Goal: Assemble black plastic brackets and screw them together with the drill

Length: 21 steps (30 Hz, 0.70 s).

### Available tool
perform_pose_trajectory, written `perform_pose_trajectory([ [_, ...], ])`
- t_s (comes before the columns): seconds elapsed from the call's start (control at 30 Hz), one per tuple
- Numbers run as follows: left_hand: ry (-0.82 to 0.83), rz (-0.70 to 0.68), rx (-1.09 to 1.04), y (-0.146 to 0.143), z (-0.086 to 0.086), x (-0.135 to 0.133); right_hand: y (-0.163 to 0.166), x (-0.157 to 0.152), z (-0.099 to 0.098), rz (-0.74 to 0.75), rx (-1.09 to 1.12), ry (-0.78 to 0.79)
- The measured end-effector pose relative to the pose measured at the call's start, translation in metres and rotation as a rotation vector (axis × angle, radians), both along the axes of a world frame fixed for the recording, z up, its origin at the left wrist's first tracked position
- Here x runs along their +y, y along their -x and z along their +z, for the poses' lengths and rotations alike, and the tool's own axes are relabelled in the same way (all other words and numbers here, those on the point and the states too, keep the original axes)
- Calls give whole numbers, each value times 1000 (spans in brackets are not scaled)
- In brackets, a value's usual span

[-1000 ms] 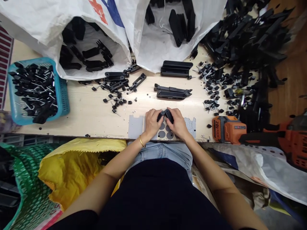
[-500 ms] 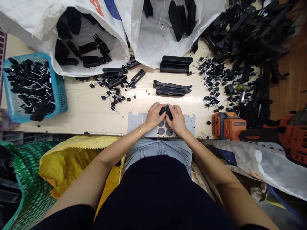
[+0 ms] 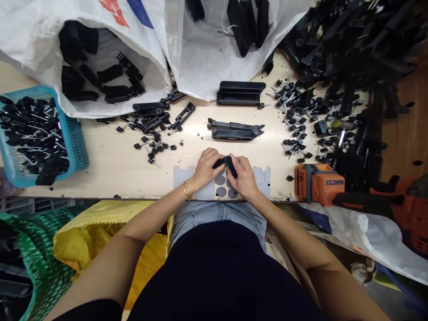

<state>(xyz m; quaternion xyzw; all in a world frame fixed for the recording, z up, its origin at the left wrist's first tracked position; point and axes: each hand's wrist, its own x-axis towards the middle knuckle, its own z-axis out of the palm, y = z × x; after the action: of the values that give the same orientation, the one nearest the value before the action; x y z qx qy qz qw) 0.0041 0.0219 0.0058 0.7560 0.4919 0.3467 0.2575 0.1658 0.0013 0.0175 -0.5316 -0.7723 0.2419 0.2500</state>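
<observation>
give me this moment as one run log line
left hand: holds black part | right hand: holds second black part | parts: ends meeting | far right: orange battery pack

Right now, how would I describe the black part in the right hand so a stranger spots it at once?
Find the pale wooden bench, then look along its near edge to the left hand and right hand. The black part slants out of the right hand, its rounded end by the left hand's piece. Unlike the loose parts lying farther back, it is gripped in fingers.
</observation>
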Motion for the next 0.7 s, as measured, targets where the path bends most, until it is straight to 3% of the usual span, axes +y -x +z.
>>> perform_pose_trajectory([
  [0.13, 23, 234, -23, -13, -2, -13, 0, 0, 0, 11, -2, -1],
  [0.37, 69, 33, 35, -3, 1, -4, 0, 1, 2, -11, 8, 33],
  [0.57, 137, 19, 72, -5, 9, -2, 4, -5, 5, -33, 23, 51],
  [0.7, 98, 15, 54, -6, 5, -6, -16, 10, 18, 31, 149, 166],
])
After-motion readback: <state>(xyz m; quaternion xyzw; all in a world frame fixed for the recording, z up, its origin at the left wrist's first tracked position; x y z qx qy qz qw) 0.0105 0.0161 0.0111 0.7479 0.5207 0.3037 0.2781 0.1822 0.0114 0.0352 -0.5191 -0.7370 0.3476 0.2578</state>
